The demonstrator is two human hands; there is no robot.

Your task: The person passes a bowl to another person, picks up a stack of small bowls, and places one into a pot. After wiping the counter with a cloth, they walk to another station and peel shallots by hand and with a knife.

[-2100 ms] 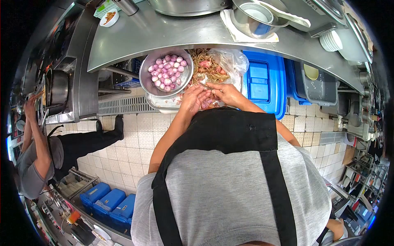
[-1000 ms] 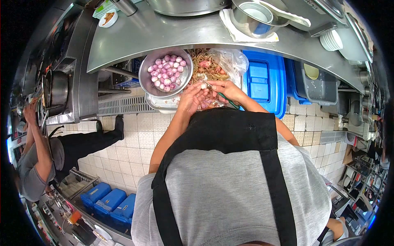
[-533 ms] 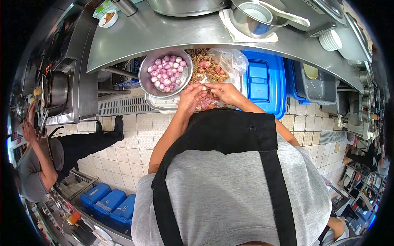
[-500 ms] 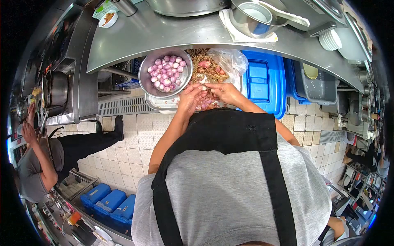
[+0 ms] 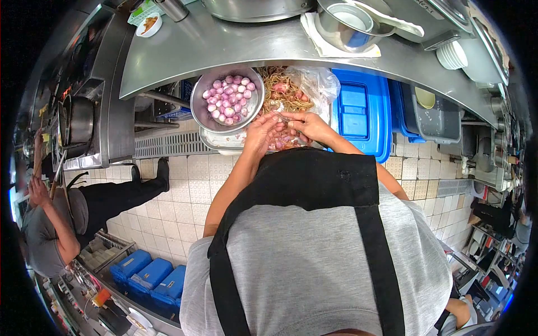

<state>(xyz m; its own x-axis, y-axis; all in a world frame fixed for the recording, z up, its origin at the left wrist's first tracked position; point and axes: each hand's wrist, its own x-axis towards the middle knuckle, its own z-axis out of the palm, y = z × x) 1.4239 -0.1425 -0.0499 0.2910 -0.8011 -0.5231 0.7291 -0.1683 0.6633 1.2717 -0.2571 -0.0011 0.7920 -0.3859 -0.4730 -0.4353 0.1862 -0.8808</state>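
Observation:
My left hand is closed in a pinch on a small shallot, which my fingers mostly cover. Close against it, my right hand has its fingers bent together at the same shallot. A thin dark sliver shows by its fingertips, too small to name. Left of my hands stands a metal bowl with several peeled purple-white shallots. Beneath and beyond my fingers lie dry brown stalks with unpeeled shallots and reddish skins, on a metal tray.
A clear plastic bag lies behind the stalks, beside a blue lidded bin. The steel counter overhangs the far side, carrying pots and bowls. A grey tub stands right. Another person is at the left.
My fingers have shifted slightly around the shallot and now hide more of it. The other person's hand at the left has moved. Bowl and bin stay put.

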